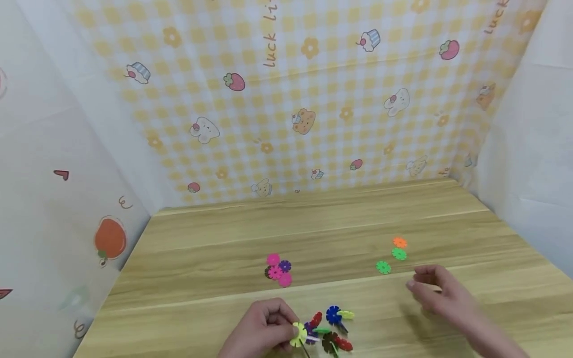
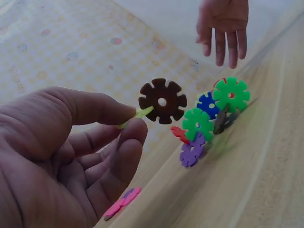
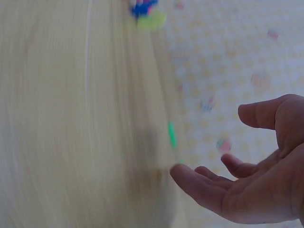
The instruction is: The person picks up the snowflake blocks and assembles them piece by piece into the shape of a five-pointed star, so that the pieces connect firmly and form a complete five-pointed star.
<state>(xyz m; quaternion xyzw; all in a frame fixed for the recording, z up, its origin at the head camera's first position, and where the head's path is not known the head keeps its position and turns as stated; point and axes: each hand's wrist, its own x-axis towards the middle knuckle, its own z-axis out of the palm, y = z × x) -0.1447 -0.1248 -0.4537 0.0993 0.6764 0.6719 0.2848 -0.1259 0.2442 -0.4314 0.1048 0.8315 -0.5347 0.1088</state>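
Note:
Between thumb and index finger my left hand (image 1: pixel 261 328) pinches a yellow notched plastic disc (image 1: pixel 298 335). A brown notched disc (image 2: pixel 163 101) is slotted onto that yellow disc, upright in the left wrist view. Just beyond stand joined discs in several colours, among them a blue disc (image 1: pixel 333 314), a purple disc (image 2: pixel 192 149) and a green disc (image 2: pixel 231 95). Over the right of the table, my right hand (image 1: pixel 440 293) holds nothing, with thumb and fingers apart. Nearest to it are two loose green discs (image 1: pixel 383 267) and an orange disc (image 1: pixel 400 241).
A loose cluster of pink discs (image 1: pixel 275 272), with a purple and a dark one, lies on the wooden table (image 1: pixel 201 248) beyond my left hand. A yellow checked cloth (image 1: pixel 331 84) hangs behind the table, and pale cloth (image 1: pixel 532 149) hangs at the sides.

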